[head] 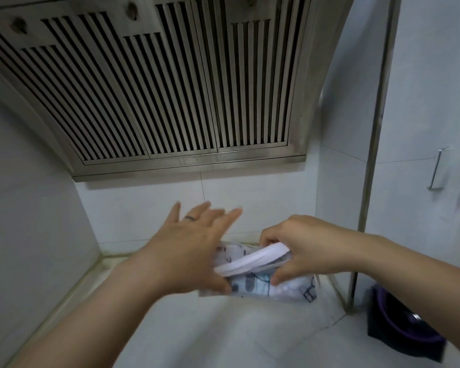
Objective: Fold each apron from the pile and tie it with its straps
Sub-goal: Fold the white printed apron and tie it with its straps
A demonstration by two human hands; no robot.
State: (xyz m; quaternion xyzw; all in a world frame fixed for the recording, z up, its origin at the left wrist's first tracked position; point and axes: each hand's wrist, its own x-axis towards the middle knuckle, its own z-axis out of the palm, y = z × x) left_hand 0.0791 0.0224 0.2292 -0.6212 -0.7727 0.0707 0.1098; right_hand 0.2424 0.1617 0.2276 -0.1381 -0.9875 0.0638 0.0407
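Apron (pixel 260 285) folded small and sitting on the white counter (pixel 197 328), pushed right up toward the back wall (pixel 157 208) under the slatted hood (pixel 154 88). That's the head view, the only one we've got. Left hand (pixel 186 245) is over the bundle's left end, fingers straight and fanned apart in the air, a ring (pixel 189 218) on one of them, and the thumb down at the near-left corner pinning the cloth. Right hand (pixel 300 243) now: fingers curled over, pinching the white strap (pixel 252 260), which runs as a band across the top of the fold from that grip down toward the left thumb. So the folding looks done on this one and we're into the tying step, I'd say, with the strap going round the bundle. Whether it already passes underneath is hard to tell; the hands cover the far edge and the left fingers are blurred. The next move calls for tension on the strap while it's wrapped or tucked, and the left thumb holding the fold so it doesn't spring open. A knot will need a second strap end, and none shows here. No pile in sight. Off to the right, below counter level, a dark tub (pixel 404 328) with a purple rim.
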